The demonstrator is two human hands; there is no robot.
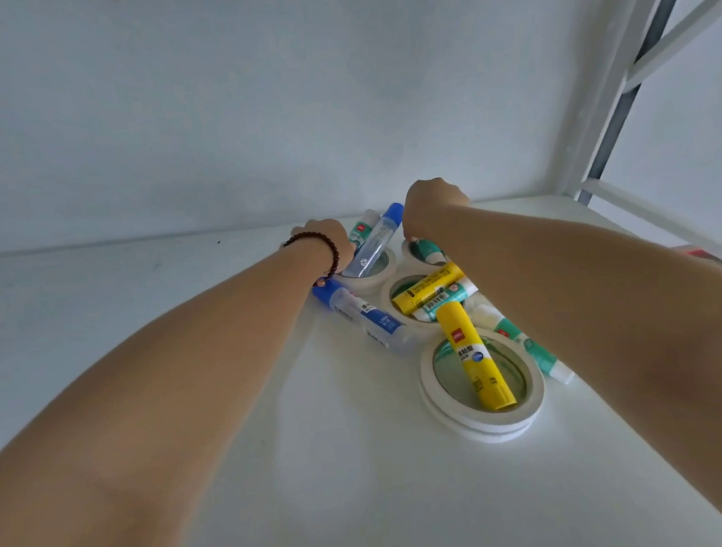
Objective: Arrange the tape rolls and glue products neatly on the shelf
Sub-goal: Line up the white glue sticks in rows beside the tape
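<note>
Two bare forearms reach across a white shelf (245,473) toward a cluster of tape rolls and glue products. Left hand (327,237) — wearing a dark bead bracelet (328,254) — lies beside a blue-capped clear glue bottle (376,240) propped in the far tape roll (370,279); whether its fingers hold anything cannot be told. Right hand (433,206), fingers curled downward, is over a green-and-white glue tube (428,251); its grip is hidden. Nearer than both hands: a middle tape roll (389,299) holding a yellow glue stick (429,290), a second yellow glue stick (474,359) leaning in the nearest stacked tape rolls (485,422), and a lying blue-capped bottle (360,320) below the left wrist.
</note>
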